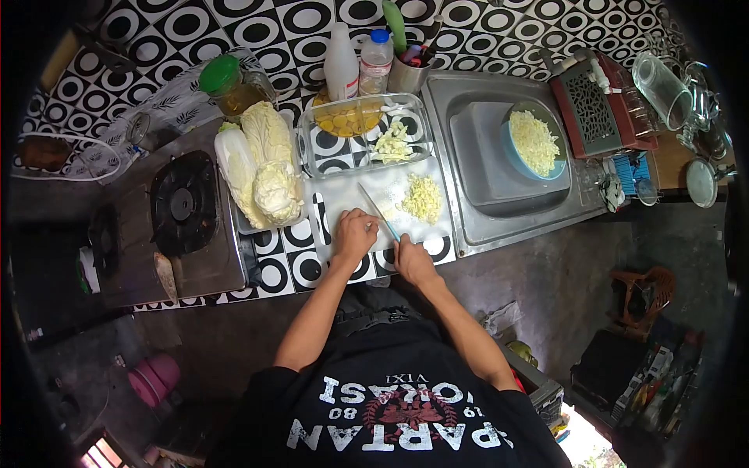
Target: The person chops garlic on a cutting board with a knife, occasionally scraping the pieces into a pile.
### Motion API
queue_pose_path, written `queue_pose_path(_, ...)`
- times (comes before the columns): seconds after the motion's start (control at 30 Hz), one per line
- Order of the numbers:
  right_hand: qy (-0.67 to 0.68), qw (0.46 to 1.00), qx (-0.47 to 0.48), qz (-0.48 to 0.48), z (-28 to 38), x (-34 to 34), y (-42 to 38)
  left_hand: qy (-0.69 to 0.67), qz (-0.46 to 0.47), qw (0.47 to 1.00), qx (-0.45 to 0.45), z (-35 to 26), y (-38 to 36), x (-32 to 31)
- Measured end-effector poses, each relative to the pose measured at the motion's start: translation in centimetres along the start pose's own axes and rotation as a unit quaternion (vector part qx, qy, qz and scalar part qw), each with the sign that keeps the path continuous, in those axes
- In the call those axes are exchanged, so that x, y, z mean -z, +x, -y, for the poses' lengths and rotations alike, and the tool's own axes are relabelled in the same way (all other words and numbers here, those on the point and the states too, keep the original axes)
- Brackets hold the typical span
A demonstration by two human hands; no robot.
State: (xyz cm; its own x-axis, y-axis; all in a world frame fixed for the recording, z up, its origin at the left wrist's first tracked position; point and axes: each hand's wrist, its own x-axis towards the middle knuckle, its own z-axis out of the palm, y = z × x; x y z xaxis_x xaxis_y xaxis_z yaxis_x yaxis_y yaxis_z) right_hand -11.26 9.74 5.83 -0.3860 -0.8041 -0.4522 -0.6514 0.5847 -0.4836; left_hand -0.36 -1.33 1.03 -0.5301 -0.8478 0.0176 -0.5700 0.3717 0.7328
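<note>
My right hand grips the light blue handle of a knife, its blade slanting up and left over a white cutting board. Just left of the blade, my left hand rests on the board with its fingers curled together. Whatever lies under those fingertips is too small to make out. A pile of finely chopped pale cabbage sits on the board's right side. Behind the board, a clear glass dish contains some cut cabbage pieces.
Whole cabbages fill a container at the left, beside a gas stove. On the right, a blue bowl of chopped cabbage stands in the steel sink. Bottles and a green-lidded jar line the back.
</note>
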Motion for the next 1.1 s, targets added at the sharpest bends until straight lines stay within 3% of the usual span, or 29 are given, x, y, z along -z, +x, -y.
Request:
queue_pose_path(0.3, 0.003, 0.999, -0.024, 0.028, 1.0, 1.2, -2.0, 0.012, 0.062, 0.993, 0.104, -1.3, 1.3, 0.9)
queue_pose_path(0.6, 0.0, 1.0, -0.013, -0.008, -0.3, -1.1, -0.4, 0.001, 0.045, 0.99, 0.131, -1.7, 0.9, 1.0)
queue_pose_path(0.83, 0.017, 0.999, -0.014, 0.03, 0.3, 0.8, -1.4, 0.021, 0.028, 0.995, 0.09, -1.2, 0.4, 1.0)
queue_pose_path(1.1, 0.018, 0.999, -0.037, 0.024, -1.0, -1.8, -2.4, 0.023, 0.018, 0.998, 0.051, -0.7, 0.3, 0.6)
